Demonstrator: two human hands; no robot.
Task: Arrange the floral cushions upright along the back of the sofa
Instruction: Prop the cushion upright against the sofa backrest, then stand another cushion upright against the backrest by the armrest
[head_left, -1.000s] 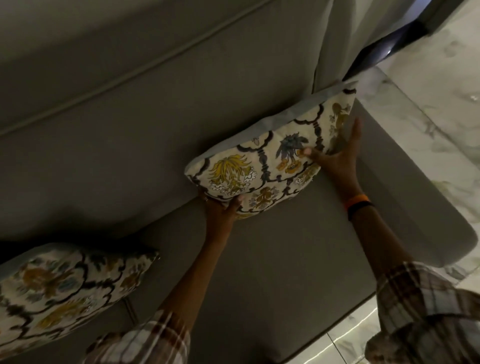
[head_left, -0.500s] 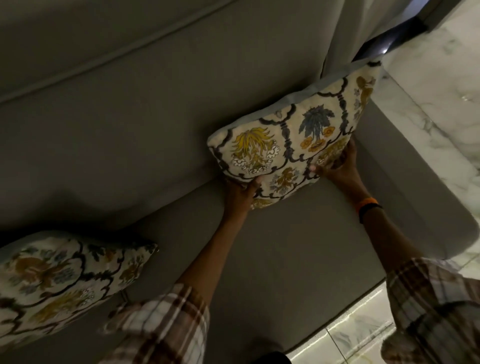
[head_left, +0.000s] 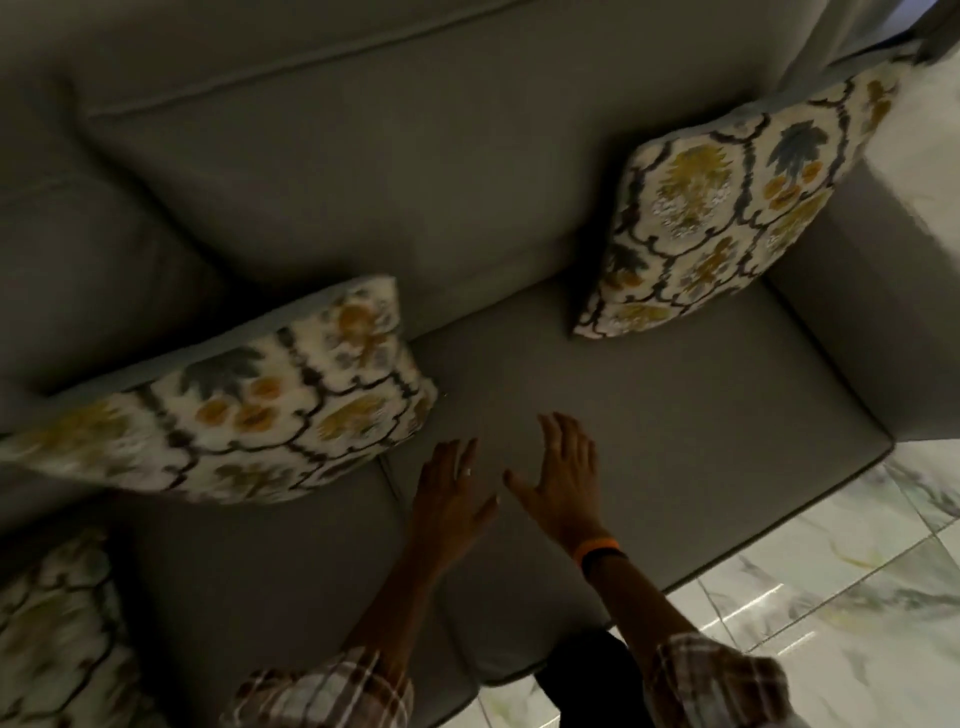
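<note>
A floral cushion (head_left: 727, 208) stands upright in the sofa's right corner, leaning on the grey sofa back (head_left: 395, 171) beside the armrest. A second floral cushion (head_left: 244, 410) leans against the back at the left, tilted. Part of a third floral cushion (head_left: 52, 623) shows at the lower left edge. My left hand (head_left: 449, 499) and my right hand (head_left: 563, 478) hover side by side over the seat, fingers spread, holding nothing, apart from every cushion.
The grey seat cushion (head_left: 649, 415) spreads under my hands. The sofa's right armrest (head_left: 862, 291) borders the corner cushion. White marble floor tiles (head_left: 831, 582) lie at the lower right. A curtain (head_left: 826, 41) hangs at the top right.
Both hands have let go of the right cushion and pulled back toward me over the seat. That cushion now stands in the corner. The view has widened to show more cushions at the left.
</note>
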